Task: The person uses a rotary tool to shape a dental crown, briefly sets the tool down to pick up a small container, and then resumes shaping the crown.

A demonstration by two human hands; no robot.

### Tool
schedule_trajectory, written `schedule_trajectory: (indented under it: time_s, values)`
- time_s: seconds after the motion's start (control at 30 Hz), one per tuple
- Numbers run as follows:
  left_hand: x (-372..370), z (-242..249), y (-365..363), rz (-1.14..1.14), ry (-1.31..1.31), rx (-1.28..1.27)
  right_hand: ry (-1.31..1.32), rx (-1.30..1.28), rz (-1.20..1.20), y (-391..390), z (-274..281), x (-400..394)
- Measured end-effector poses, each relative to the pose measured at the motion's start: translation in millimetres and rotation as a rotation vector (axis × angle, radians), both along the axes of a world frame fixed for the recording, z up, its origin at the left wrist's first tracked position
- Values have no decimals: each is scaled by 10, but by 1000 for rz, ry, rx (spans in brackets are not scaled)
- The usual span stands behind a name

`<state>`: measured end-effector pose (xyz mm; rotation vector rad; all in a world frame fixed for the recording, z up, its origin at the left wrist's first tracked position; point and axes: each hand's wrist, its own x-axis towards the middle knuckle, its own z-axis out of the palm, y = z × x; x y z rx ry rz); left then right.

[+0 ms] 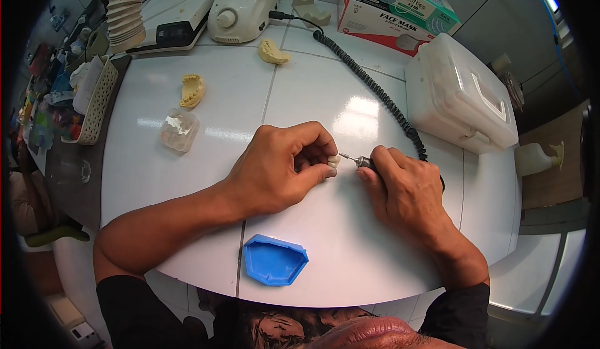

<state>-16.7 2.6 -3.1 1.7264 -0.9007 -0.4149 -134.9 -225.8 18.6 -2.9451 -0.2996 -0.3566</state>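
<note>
My left hand (284, 161) pinches a small whitish piece (334, 161) between thumb and fingertips over the middle of the white table. Wrapped round a dark and silver rotary handpiece (364, 162) is my right hand (403, 183), just to the right. The thin bit of the handpiece points left at the piece, its tip very close; whether they touch I cannot tell. A black coiled cord (375, 88) runs from near the right hand up to a white control box (242, 10). Below the hands lies a blue tray-like mould (275, 261).
Two yellowish dental casts (192, 91) and a clear container (179, 130) are at the left and back. A white lidded case (462, 96), mask boxes (387, 24) and a pump bottle (536, 160) stand right. A ridged hose (126, 14) hangs at the back left.
</note>
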Motion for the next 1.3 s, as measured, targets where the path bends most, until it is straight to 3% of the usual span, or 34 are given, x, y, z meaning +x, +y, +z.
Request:
schedule_trajectory:
  time_s: [1.3]
  values:
    - [12,-7,4,-16,-33,13,16,-15,46,-4,35,3]
